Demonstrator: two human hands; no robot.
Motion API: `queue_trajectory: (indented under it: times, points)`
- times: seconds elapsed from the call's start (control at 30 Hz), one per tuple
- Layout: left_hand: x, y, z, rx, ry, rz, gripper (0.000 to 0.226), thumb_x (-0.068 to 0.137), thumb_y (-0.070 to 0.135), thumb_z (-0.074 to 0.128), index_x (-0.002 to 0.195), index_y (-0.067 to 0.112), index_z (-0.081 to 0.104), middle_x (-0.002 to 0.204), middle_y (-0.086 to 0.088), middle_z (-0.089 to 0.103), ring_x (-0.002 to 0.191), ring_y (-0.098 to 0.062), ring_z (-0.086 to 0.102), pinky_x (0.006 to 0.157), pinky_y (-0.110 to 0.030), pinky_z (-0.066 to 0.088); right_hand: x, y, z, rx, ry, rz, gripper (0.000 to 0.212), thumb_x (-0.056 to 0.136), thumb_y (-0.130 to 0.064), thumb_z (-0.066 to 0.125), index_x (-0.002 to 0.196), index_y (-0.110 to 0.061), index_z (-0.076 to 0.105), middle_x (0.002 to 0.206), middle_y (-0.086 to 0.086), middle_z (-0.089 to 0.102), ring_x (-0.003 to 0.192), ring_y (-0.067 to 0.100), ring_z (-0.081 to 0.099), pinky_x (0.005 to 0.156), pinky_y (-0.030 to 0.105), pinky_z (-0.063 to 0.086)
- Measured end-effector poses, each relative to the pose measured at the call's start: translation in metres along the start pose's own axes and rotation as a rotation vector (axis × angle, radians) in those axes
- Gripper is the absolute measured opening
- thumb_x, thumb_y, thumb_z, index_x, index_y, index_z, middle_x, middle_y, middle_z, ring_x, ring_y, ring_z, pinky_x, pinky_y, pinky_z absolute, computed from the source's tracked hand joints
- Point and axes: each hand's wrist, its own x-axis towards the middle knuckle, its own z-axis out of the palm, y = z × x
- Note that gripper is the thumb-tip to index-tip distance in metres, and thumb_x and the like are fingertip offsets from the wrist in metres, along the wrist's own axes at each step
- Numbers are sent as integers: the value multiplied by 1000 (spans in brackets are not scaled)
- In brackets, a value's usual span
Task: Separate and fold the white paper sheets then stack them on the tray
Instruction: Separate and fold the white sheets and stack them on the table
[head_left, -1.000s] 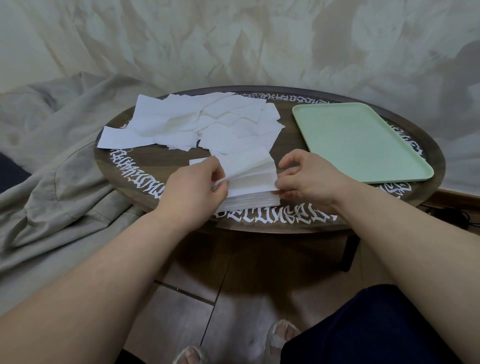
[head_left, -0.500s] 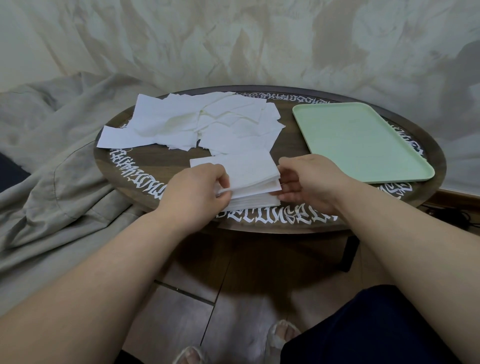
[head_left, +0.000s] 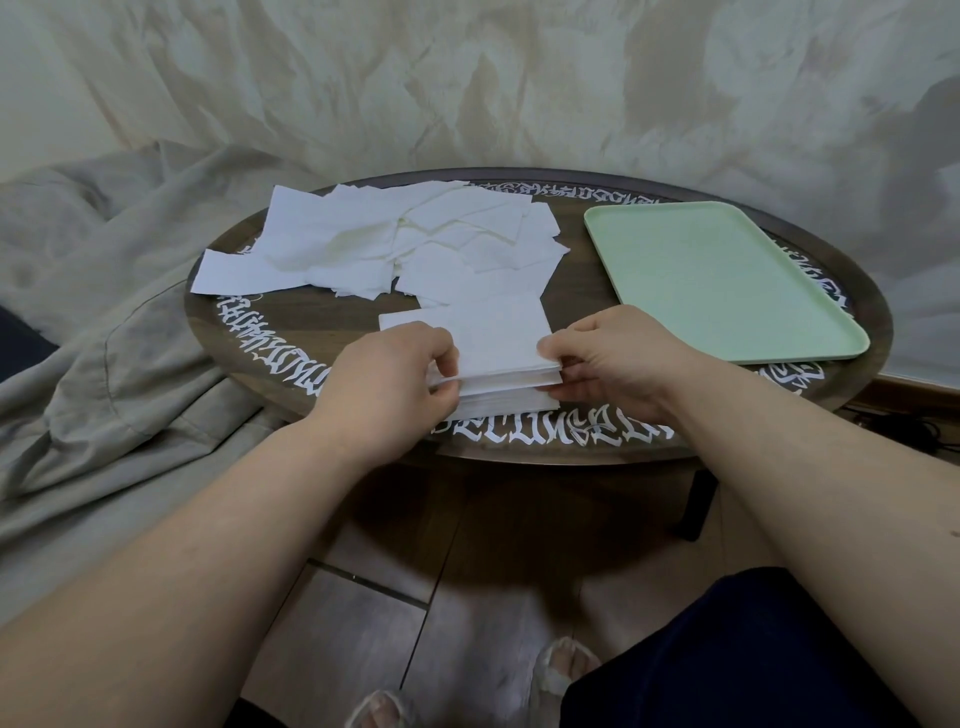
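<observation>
A stack of white paper sheets lies near the front edge of the round dark table. My left hand pinches the stack's left edge, thumb on top and fingers below. My right hand grips the upper part of the stack at its right edge. A loose pile of white sheets is spread over the back left of the table. The pale green tray sits at the right with nothing on it.
Grey fabric is heaped to the left of the table and a pale draped cloth hangs behind it. Below the table are a wooden floor, my feet and a dark trouser leg.
The sheets fanned up between my hands have come down flat. Both hands now hold the stack's side edges lower, close to the table.
</observation>
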Motion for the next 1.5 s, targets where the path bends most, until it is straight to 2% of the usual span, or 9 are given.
queue_trajectory:
  times: [0.13,0.27,0.47,0.73,0.83,0.93,1.07,1.2,1.5]
  points:
    - [-1,-1,0,-18,13,28,19,81,18,69,79,28,54,101,3,70,93,-25,62,81,-43,49,2,0,1,22,15,8,14,88,-11,66,91,2,62,89,19,65,76,26,67,77,38,60]
    - [-1,-1,-1,-3,1,26,15,81,20,69,79,27,56,102,3,70,94,-23,62,82,-42,49,2,-1,1,-14,33,-7,22,87,-7,66,68,-2,56,84,18,64,74,27,67,76,38,60]
    - [-1,1,-1,34,-61,18,24,81,35,74,81,32,50,110,7,67,104,-17,60,87,-38,47,4,1,1,-29,48,-19,30,86,-7,68,63,-6,49,75,13,61,64,22,66,70,36,61]
    - [2,4,3,73,-14,-23,17,87,42,67,88,27,57,111,6,69,105,-19,61,86,-35,46,-1,-1,0,4,35,17,26,90,-15,66,70,-9,51,72,9,62,67,24,69,59,28,56]
    - [2,5,2,81,-15,-41,17,89,43,65,90,26,63,110,6,71,102,-21,62,85,-37,47,-2,-3,1,11,28,19,16,92,-19,63,86,-5,59,76,11,64,67,24,69,58,28,56]
    - [2,7,2,84,5,-58,16,91,38,63,95,23,67,103,4,72,93,-23,62,80,-35,46,-2,-4,2,19,40,36,22,95,-23,56,96,-1,61,75,12,68,67,25,70,60,29,57]
    - [3,10,2,83,14,-96,15,91,26,61,103,20,66,103,2,70,99,-25,61,81,-34,44,-2,-6,0,48,69,49,13,93,-7,47,84,-6,56,70,14,70,70,29,71,67,33,58]
    - [3,10,4,62,82,-109,9,90,23,61,96,16,63,100,1,68,96,-25,60,77,-35,43,-3,-4,-2,27,62,27,14,88,5,52,83,-8,53,76,14,66,68,27,70,60,29,57]
    - [4,15,7,106,179,-19,5,88,17,61,88,14,58,93,-1,61,86,-26,55,68,-37,41,-2,-2,-3,-33,64,19,23,86,7,61,76,-11,51,67,9,62,57,18,67,55,27,55]
